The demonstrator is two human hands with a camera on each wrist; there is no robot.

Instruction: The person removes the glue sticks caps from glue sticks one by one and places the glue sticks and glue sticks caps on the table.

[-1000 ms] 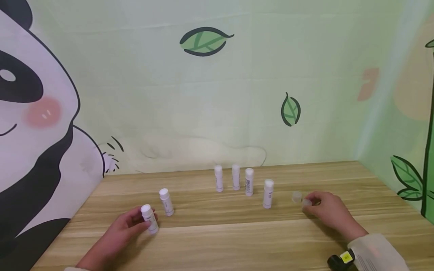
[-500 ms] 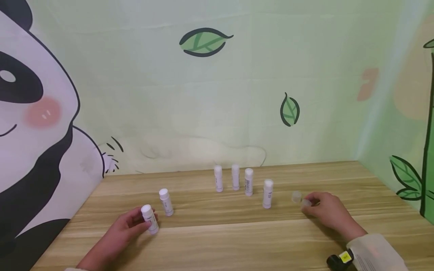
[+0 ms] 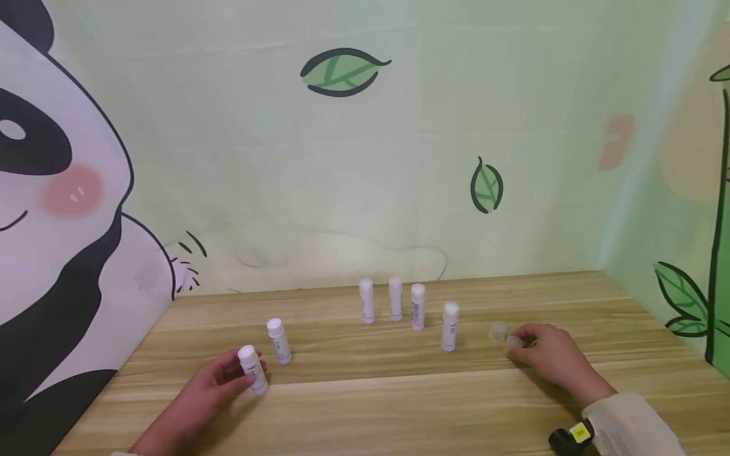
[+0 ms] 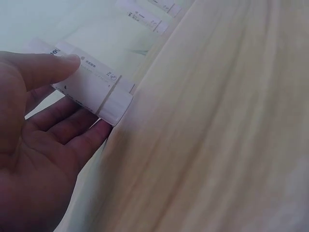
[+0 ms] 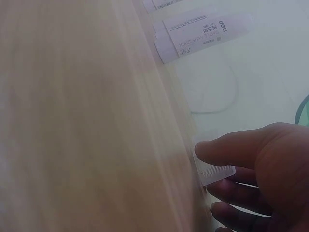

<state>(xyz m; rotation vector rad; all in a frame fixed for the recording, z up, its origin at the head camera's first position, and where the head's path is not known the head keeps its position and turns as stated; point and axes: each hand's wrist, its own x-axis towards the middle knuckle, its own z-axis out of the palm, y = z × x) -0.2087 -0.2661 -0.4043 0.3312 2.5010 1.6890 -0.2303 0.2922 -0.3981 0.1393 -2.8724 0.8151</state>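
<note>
My left hand [image 3: 208, 389] holds a white glue stick [image 3: 253, 369] upright on the table at the left. In the left wrist view, the thumb lies along the labelled side of this glue stick [image 4: 91, 79] and the fingers curve behind it. Just behind it stands a second white glue stick [image 3: 279, 341]. At the right, my right hand [image 3: 553, 354] pinches a small translucent cap [image 3: 514, 342] on the table between thumb and fingers. Another translucent cap [image 3: 498, 331] sits beside it. The right wrist view shows the pinched ribbed cap [image 5: 212, 171] closely.
Several more white glue sticks stand upright in the middle and toward the back, one of them [image 3: 450, 326] nearest the right hand. The wooden table [image 3: 365, 411] ends at a printed cloth backdrop [image 3: 365, 158]. A black device with a yellow label [image 3: 572, 437] is at the right wrist.
</note>
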